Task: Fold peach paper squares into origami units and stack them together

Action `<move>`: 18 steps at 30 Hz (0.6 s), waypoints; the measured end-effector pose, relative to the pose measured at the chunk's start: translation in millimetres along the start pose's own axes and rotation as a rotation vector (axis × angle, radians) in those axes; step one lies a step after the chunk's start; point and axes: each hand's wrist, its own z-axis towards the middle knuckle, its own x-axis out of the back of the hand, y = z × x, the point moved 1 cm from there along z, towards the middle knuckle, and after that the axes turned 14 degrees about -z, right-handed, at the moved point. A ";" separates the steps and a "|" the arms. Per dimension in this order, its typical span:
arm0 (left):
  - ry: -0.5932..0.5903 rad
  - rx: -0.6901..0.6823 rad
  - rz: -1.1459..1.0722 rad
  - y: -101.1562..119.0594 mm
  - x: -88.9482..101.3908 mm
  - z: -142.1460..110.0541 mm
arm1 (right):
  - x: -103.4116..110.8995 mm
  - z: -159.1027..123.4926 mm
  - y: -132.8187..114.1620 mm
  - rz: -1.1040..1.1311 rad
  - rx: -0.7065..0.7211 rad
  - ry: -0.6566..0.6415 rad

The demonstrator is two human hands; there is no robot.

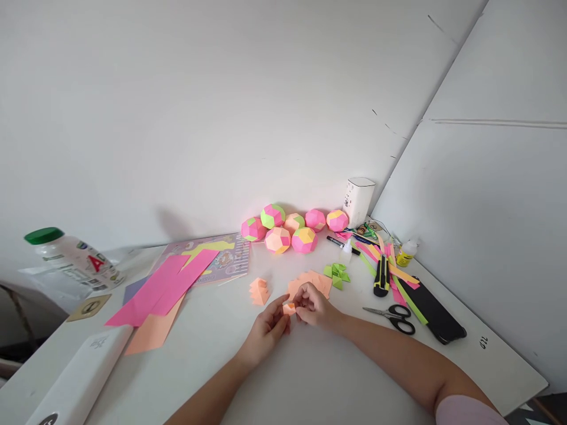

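Observation:
Between my two hands is a small folded piece of orange paper (289,309). My left hand (267,329) pinches its left side with thumb and fingertips. On its right side, the fingers of my right hand (313,307) are closed on the same piece. Just behind my right hand lie several flat orange paper pieces (322,283), partly hidden by it. A stack of folded orange units (259,291) sits to the left of them. Folded green units (337,275) lie to the right.
Several paper balls (277,240) line the wall. At right are scissors (394,317), a yellow-black cutter (381,276), paper strips (410,301), a black case (436,313) and glue bottles (406,252). Pink sheets (155,289), a white box (84,378) and a green-capped bottle (73,260) occupy the left.

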 end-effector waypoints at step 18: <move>-0.050 0.016 0.031 4.0 -3.8 -1.9 | -5.2 -0.7 2.1 -0.333 0.127 -0.025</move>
